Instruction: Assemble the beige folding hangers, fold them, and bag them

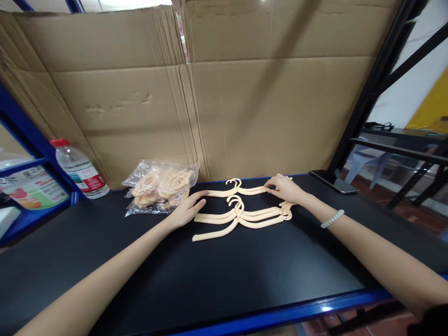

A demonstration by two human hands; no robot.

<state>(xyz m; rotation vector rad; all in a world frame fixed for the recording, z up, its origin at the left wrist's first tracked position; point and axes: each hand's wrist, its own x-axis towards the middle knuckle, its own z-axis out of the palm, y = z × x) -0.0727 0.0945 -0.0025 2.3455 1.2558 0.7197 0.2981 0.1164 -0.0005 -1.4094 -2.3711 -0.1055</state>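
Cream plastic clothes hangers lie flat on the black table, hooks pointing to the back. At the rear is a hanger pair (250, 191), its two hooks side by side. My left hand (187, 210) has its fingertips closed at the pair's left end. My right hand (286, 189), with a beaded bracelet on the wrist, pinches the right end. Nearer to me lie several overlapping hangers (261, 224), touched by neither hand; one left arm angles lower than the others. Their right ends are rounded, and part of this end lies below my right hand.
A clear plastic bag (159, 186) of cream plastic pieces sits left of my left hand. Behind it stands a red-capped water bottle (82, 170). A phone (334, 181) lies at the back right. Cardboard (280, 107) walls the rear; a blue edge (280, 317) borders the table's front.
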